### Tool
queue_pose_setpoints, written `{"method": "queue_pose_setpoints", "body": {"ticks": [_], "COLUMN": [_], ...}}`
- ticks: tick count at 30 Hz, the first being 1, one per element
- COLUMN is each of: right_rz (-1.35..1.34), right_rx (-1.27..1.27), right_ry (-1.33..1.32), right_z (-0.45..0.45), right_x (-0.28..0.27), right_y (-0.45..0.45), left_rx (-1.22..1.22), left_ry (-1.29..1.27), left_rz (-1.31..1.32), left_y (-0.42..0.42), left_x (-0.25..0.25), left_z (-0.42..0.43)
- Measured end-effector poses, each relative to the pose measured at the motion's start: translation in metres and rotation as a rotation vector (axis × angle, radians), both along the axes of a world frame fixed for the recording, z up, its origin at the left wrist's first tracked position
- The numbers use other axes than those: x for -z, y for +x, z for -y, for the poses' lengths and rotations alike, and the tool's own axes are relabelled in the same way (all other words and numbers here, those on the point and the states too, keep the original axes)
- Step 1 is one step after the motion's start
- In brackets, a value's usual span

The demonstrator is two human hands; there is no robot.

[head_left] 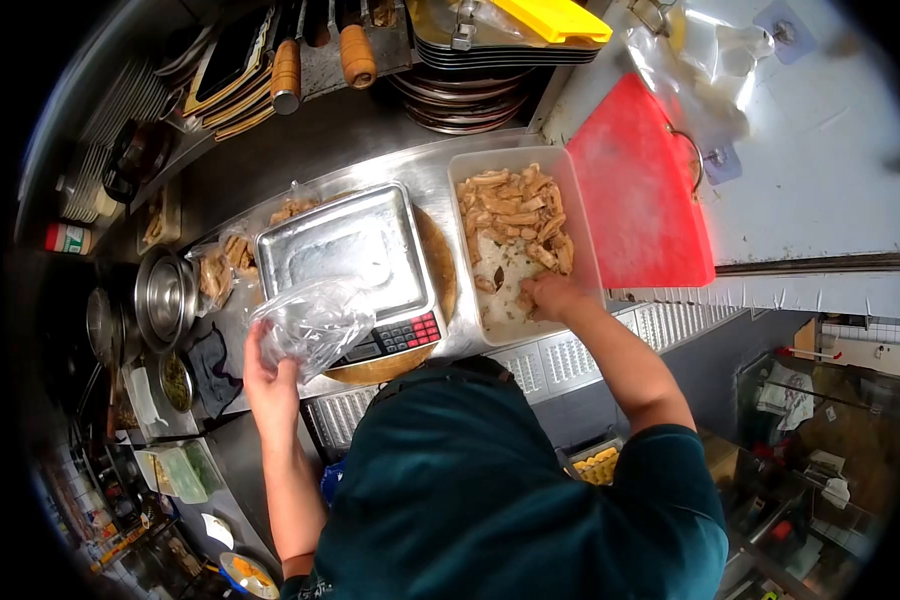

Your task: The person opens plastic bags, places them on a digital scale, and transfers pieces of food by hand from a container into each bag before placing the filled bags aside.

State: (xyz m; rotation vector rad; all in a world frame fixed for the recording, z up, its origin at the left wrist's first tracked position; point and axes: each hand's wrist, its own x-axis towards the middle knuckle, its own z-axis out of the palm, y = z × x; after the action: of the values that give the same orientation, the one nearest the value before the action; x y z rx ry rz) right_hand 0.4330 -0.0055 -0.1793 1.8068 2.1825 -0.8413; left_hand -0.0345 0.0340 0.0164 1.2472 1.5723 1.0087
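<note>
My left hand point(270, 375) is closed on the edge of a clear plastic bag point(315, 322), which spreads over the lower left of a digital scale point(345, 255). The bag looks thin and crumpled, and I see no food in it. My right hand point(555, 297) reaches into a translucent plastic tub point(460, 185), its fingers curled down near the bottom. Whatever lies between those fingertips is hidden. Brown strips of cooked-looking meat or tofu point(515, 205) fill the far part of the tub, with liquid and bits of seasoning at the near part.
A round wooden board point(438, 245) lies under the scale. Left of it are filled clear bags point(215, 275) and metal bowls point(165, 295). A red cutting board point(640, 200) hangs at the right. Stacked plates point(460, 100) and wooden-handled tools point(357, 58) occupy the shelf above.
</note>
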Motion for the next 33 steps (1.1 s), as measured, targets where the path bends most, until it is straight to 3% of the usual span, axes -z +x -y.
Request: {"method": "queue_pose_setpoints", "body": {"ticks": [5,8,23,29,33], "right_rz": [-0.035,-0.113,-0.006,-0.033,0.011], "right_rx": [-0.018,0.042,0.063,0.1,0.156], "right_ry": [-0.094,-0.203,-0.286,-0.092,-0.216], "right_z": [-0.005,-0.011,-0.015,-0.003,-0.01], "right_x": [0.014,-0.008,0.006,0.034,0.012], "right_y": [0.005,0.003,-0.007,-0.009,-0.019], "left_rx": [0.004,0.004,0.015,0.009,0.017], "left_ry": [0.012,0.003,-0.007,0.005,-0.003], "left_rz": [0.012,0.005,-0.003,-0.017,-0.022], "left_y": [-0.003,-0.002,-0.001,-0.001,0.001], "left_x": [0.003,0.002,0.001,0.004,0.005], "left_z": [0.002,0.004,0.004,0.004,0.003]}}
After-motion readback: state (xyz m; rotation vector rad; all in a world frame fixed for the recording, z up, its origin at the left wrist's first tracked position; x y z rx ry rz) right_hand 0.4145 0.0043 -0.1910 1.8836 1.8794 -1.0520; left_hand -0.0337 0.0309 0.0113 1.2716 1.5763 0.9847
